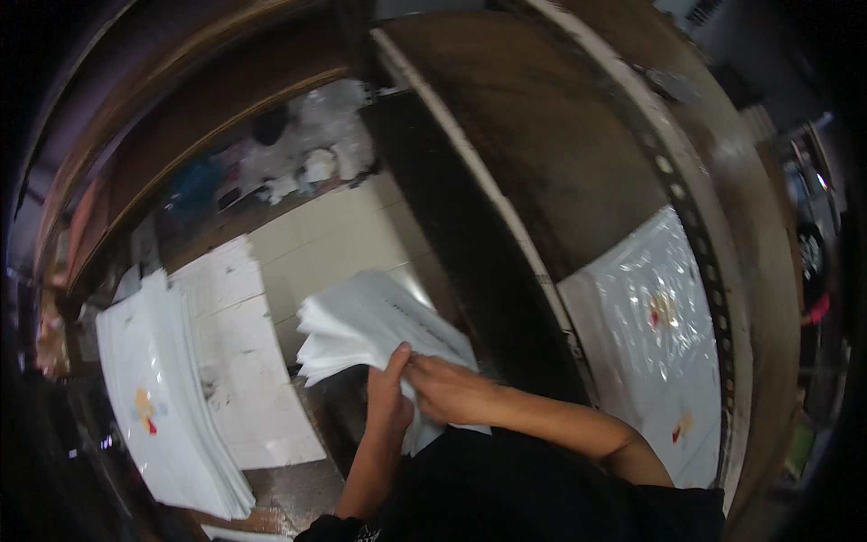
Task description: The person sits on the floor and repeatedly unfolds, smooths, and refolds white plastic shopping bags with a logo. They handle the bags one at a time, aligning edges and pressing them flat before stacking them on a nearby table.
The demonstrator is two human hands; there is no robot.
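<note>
Both of my hands hold a thick stack of white sheets (366,325) in front of my chest. My left hand (388,397) grips the stack's near edge from below, thumb on top. My right hand (452,388) lies across the same edge from the right, its fingers meeting the left thumb. The stack fans out toward the upper left. Its lower right corner is hidden behind my hands and dark sleeve.
A tall pile of glossy white bags (167,406) with a small orange-red mark leans at the left. More shiny plastic-covered white sheets (659,343) lie at the right beside a dark rack post (682,208). Pale floor tiles (334,235) and crumpled plastic (312,144) lie beyond.
</note>
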